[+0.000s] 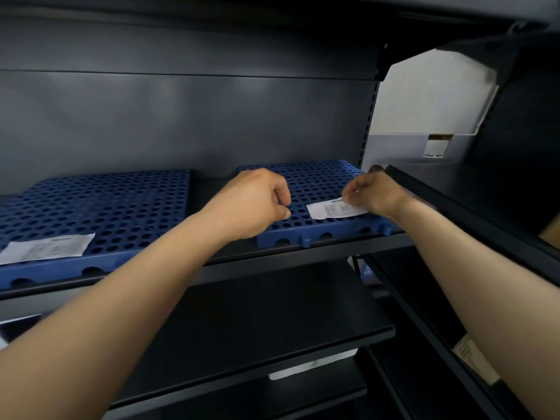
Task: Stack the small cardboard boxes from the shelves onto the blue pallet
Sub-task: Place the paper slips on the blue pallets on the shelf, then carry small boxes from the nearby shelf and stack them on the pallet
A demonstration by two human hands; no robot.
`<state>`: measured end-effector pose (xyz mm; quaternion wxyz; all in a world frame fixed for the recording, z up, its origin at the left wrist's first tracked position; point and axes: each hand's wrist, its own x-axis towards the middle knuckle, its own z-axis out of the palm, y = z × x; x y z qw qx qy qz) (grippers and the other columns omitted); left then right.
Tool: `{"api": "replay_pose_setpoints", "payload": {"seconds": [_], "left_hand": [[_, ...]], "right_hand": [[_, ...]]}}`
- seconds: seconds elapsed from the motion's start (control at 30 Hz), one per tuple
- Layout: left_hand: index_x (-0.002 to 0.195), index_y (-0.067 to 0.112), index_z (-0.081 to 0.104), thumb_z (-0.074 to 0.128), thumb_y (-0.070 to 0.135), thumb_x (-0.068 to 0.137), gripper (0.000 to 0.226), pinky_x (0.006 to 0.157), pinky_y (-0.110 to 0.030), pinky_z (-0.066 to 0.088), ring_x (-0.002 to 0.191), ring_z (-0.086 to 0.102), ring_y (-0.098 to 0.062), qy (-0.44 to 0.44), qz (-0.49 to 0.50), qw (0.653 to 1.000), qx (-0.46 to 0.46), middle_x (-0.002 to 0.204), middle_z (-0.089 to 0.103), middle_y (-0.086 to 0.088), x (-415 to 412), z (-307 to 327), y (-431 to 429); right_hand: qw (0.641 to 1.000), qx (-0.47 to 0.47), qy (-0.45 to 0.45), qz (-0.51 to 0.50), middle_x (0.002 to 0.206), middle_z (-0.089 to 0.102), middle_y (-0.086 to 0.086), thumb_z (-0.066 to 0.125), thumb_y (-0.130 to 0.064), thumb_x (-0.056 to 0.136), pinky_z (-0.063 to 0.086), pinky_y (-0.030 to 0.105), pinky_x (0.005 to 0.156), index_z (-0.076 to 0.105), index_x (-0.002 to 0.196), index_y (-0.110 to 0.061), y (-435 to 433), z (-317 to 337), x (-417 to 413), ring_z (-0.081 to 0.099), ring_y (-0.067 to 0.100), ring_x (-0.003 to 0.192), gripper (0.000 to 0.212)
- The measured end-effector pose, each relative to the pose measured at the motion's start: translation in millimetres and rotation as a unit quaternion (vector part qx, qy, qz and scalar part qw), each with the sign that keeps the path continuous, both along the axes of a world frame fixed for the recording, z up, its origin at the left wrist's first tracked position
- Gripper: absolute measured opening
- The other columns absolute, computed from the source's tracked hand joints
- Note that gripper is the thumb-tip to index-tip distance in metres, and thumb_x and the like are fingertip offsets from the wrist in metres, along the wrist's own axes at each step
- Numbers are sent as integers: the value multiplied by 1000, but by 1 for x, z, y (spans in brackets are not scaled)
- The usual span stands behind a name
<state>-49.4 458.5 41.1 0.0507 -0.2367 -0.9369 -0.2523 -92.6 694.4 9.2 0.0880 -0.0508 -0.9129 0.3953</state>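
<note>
Blue pallet (318,180) carries a slip (333,210), print unreadable.

We see a dark shelf (212,189) w/ 2 blue pallets, left pallet (106,207) & right pallet (318,183), apart, both at front edge.

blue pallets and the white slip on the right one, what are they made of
Blue pallets: likely moulded plastic, slightly glossy; uniform colour, regular round holes, moulded feet. Slip: thin matte paper with dark print, probably a label or receipt.
</note>
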Motion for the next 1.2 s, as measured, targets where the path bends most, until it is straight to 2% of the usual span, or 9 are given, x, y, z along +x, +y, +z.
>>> {"api": "replay_pose_setpoints", "payload": {"seconds": [0.1, 0.23, 0.33, 0.47, 0.53, 0.63, 0.8, 0.97, 1.2], "left_hand": [[94, 22, 64, 68, 24, 83, 11, 53, -16, 36, 65, 51, -1, -2, 8, 1000, 1, 75, 55, 13, 0, -3, 2], [92, 23, 64, 68, 25, 83, 10, 53, -16, 35, 64, 50, 0, -4, 11, 1000, -1, 73, 55, 14, 0, -5, 5], [91, 23, 64, 68, 24, 83, 9, 53, -16, 35, 63, 50, 0, 2, 9, 1000, 3, 73, 55, 14, 1, -5, 6], [91, 23, 64, 67, 24, 84, 8, 54, -17, 36, 64, 51, -1, 11, 0, 1000, 11, 74, 57, 13, 3, -2, 8], [92, 23, 64, 67, 24, 84, 9, 54, -16, 35, 64, 51, 0, 22, -5, 1000, 14, 74, 56, 14, 4, 1, 9], [93, 23, 64, 66, 23, 85, 9, 58, -19, 41, 67, 53, -3, 41, -26, 999, 3, 74, 57, 12, 7, 6, 9], [96, 22, 65, 64, 21, 86, 10, 69, -31, 48, 69, 52, -7, 103, -86, 990, -36, 77, 58, 10, 13, 12, 15], [94, 23, 64, 63, 21, 86, 8, 68, -30, 47, 66, 50, -4, 135, -162, 977, -17, 77, 60, 9, 16, 19, 29], [90, 24, 63, 64, 22, 85, 6, 59, -17, 38, 64, 47, 0, 119, -292, 949, 27, 70, 52, 13, 28, 20, 73]], "right_hand": [[1000, 14, 12, 18, 75, 61, -3, 63, 0, 86, 41, 18, 74, 67, 84, -9, -2, -3, -1, 54, 4, 70, 10], [999, 26, 16, 17, 77, 64, -2, 65, -1, 83, 47, 26, 85, 66, 73, -16, 0, -10, -6, 59, 13, 82, 18], [999, 25, 18, 12, 73, 60, -5, 70, -6, 83, 47, 26, 83, 69, 89, -11, 2, -13, -8, 57, 14, 83, 8], [995, 54, 78, -22, 88, 62, 1, 68, -14, 86, 40, 22, 79, 66, 109, -9, 3, -8, -5, 55, 15, 88, 24], [981, 145, 118, -40, 106, 64, 8, 64, -18, 89, 42, 25, 82, 64, 114, -9, 3, 0, 1, 58, 22, 97, 26], [932, 322, 164, -30, 113, 63, 13, 58, -22, 93, 46, 38, 89, 61, 119, -10, -3, 14, 14, 52, 30, 108, 29], [878, 437, 189, -38, 110, 64, 13, 56, -25, 93, 40, 37, 82, 61, 119, -11, -11, 26, 42, 50, 32, 107, 30], [857, 482, 162, -85, 111, 63, 12, 57, -26, 91, 38, 36, 81, 61, 117, -11, -10, 36, 84, 50, 33, 107, 30], [836, 505, 75, -201, 110, 62, 8, 54, -32, 91, 40, 38, 82, 60, 116, -15, 10, 37, 155, 50, 30, 105, 31]]}}
